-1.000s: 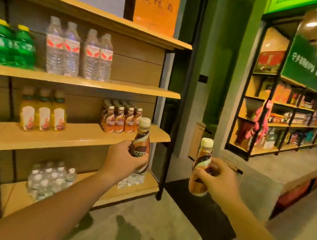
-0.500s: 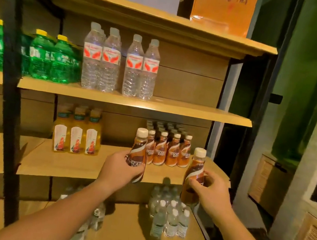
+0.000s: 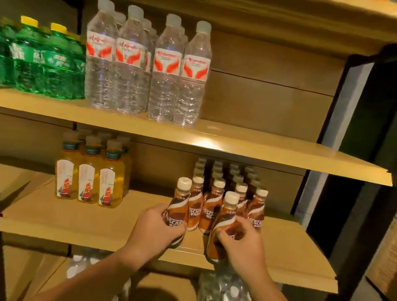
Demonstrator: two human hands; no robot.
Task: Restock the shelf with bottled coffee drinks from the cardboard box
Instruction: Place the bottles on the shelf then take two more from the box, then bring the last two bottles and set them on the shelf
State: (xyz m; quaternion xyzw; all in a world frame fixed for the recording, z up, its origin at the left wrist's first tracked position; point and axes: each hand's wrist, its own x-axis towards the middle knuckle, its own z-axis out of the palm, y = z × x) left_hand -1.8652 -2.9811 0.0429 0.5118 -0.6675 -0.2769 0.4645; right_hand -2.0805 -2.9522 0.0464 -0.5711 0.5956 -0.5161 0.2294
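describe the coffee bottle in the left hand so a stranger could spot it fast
Find the wooden shelf with yellow drinks on the left and brown coffee bottles on the right. Two more are held in front of them; yours is the left bottle, the left hand wrapped round its label.

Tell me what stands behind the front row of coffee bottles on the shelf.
More coffee bottles, in several rows reaching back toward the wooden back panel. Only their caps and shoulders show; the front row covers their labels and the shelf under them.
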